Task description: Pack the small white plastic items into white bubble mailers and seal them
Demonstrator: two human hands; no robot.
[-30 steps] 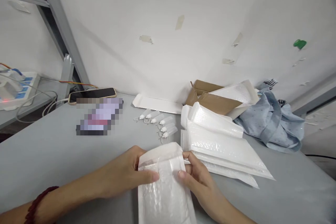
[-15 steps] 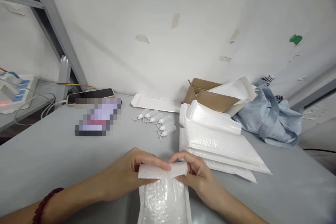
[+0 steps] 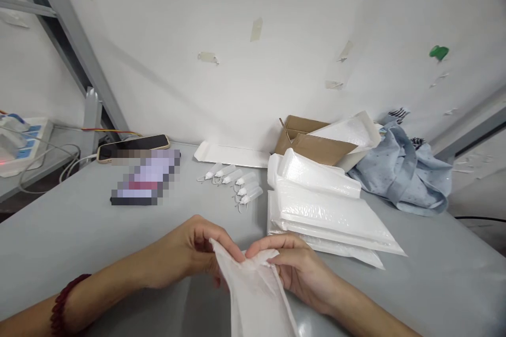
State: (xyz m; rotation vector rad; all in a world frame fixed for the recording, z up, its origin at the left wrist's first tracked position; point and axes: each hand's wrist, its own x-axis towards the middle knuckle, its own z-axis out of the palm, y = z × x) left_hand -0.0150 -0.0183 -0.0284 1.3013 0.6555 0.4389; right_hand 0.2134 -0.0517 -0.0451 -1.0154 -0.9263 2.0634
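Observation:
At the front of the grey table I hold a white bubble mailer (image 3: 256,300) by its upper end, its lower part running out of the bottom of the view. My left hand (image 3: 190,250) pinches the top left corner, the index finger lying along the edge. From the other side my right hand (image 3: 298,268) grips the top right, thumb and fingers pressed on the crumpled rim. Both index fingertips nearly meet at the middle of that rim. Whatever the mailer may contain is hidden.
A stack of white bubble mailers (image 3: 332,216) lies to the right, before an open cardboard box (image 3: 324,147) and a light blue cloth bag (image 3: 403,174). Several small dropper bottles (image 3: 233,179) lie mid-table. Phones (image 3: 134,148) and a power strip (image 3: 23,145) are at left.
The mailer has been turned or tilted: its folded-over flap and bubbly face no longer show, and a smoother face with a crumpled top edge does. Both hands have shifted their grip along the edge.

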